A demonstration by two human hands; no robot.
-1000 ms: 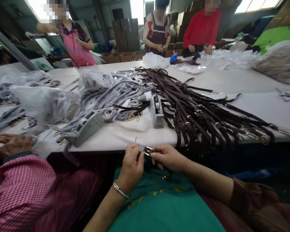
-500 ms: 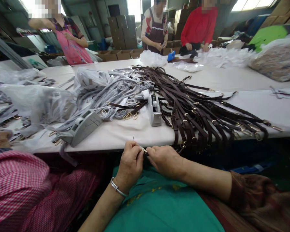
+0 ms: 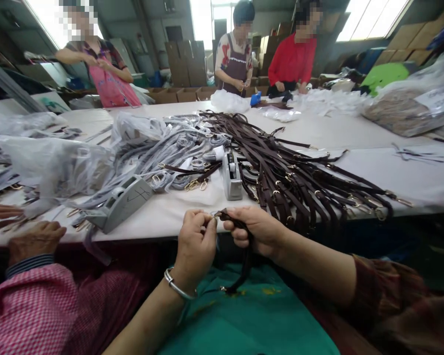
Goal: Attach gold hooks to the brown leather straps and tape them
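A dark brown strap (image 3: 246,261) hangs from my right hand (image 3: 257,228), whose fingers are wrapped round it near one end. Its lower part dangles over my green apron (image 3: 266,315). My left hand (image 3: 199,241), with a silver bangle on the wrist, pinches a small metal clasp (image 3: 217,215) at the strap's end; the fingers hide most of it. Just beyond my hands stands a grey tape dispenser (image 3: 232,180). A large heap of similar brown straps (image 3: 281,172) with gold-coloured hooks spreads across the white table (image 3: 163,217) to the right.
Grey wrapped straps (image 3: 151,148) and plastic bags (image 3: 66,162) cover the table's left. A second tape dispenser (image 3: 120,202) sits left of my hands. A co-worker's hand (image 3: 37,240) rests at the left edge. Several people stand across the table. A full plastic bag (image 3: 395,111) lies at right.
Both hands have risen slightly, and more of the brown strap now shows hanging from my right hand. The co-worker's hands at left have come further into view. The camera view has tilted up.
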